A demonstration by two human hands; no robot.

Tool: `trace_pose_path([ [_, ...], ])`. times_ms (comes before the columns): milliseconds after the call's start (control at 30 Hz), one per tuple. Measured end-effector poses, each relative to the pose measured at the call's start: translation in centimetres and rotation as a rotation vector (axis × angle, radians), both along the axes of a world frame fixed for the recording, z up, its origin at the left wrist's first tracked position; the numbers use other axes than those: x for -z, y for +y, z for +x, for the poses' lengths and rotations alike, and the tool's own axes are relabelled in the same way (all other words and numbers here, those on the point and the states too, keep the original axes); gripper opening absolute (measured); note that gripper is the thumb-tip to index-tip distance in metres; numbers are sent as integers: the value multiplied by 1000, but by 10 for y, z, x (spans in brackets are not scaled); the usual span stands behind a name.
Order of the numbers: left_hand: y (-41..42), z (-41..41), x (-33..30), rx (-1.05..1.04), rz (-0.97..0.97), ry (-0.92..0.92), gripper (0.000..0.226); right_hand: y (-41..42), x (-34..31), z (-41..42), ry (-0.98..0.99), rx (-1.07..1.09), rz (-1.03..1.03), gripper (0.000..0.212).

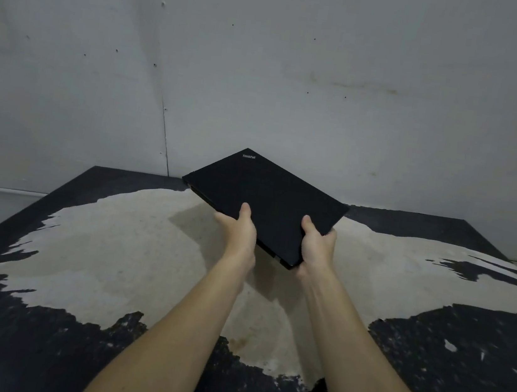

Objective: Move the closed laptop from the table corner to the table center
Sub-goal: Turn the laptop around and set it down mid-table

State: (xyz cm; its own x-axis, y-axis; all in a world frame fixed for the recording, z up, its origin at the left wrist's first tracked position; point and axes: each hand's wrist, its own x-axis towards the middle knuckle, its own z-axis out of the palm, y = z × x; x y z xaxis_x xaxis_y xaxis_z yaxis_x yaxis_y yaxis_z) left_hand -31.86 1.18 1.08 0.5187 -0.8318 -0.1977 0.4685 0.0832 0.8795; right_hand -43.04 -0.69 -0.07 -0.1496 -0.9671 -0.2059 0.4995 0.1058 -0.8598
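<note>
A closed black laptop (267,193) with a small logo near its far corner is held in the air above the table (113,236), turned diagonally and tilted. My left hand (241,229) grips its near left edge, thumb on the lid. My right hand (316,246) grips the near right corner, thumb on top and fingers underneath. The laptop casts a shadow on the worn table top just below and to the left of it. Its underside is hidden.
The table is black with a large pale worn patch across its middle. A grey wall (298,86) stands right behind the table's far edge. The table's left edge (19,207) drops off to the floor.
</note>
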Motion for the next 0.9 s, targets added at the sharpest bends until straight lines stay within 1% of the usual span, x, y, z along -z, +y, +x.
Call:
trace_pose_path([
  [67, -2, 8, 1, -21, -44, -9, 55, 0, -1, -3, 4, -66, -43, 44],
  [167, -7, 29, 0, -35, -74, -15, 37, 4, -7, -15, 62, -196, -84, 32],
  [233, -10, 43, 1, -23, -82, -40, 29, 5, -12, -26, 82, -259, -78, 27],
  [300, -6, 55, -4, 18, -105, -69, 22, 2, -14, -39, 78, -274, -62, 26],
  [367, 1, 66, -11, 78, -129, -104, 18, -5, -16, -54, 81, -263, -43, 32],
  [467, 15, 81, -23, 164, -135, -122, 9, -15, -22, -73, 149, -314, -3, 59],
  [500, 19, 85, -25, 203, -133, -126, 9, -18, -25, -76, 183, -343, 9, 65],
  [567, 24, 89, -27, 285, -123, -128, 12, -23, -34, -78, 236, -389, 20, 68],
  [633, 26, 91, -25, 350, -123, -140, 12, -27, -44, -73, 270, -426, 22, 68],
  [767, 25, 93, -16, 452, -95, -151, 19, -27, -57, -59, 347, -505, 34, 65],
  [800, 25, 93, -14, 478, -74, -148, 19, -26, -57, -56, 367, -518, 39, 62],
  [900, 24, 92, -11, 528, -32, -148, 19, -21, -51, -50, 341, -558, 69, 47],
])
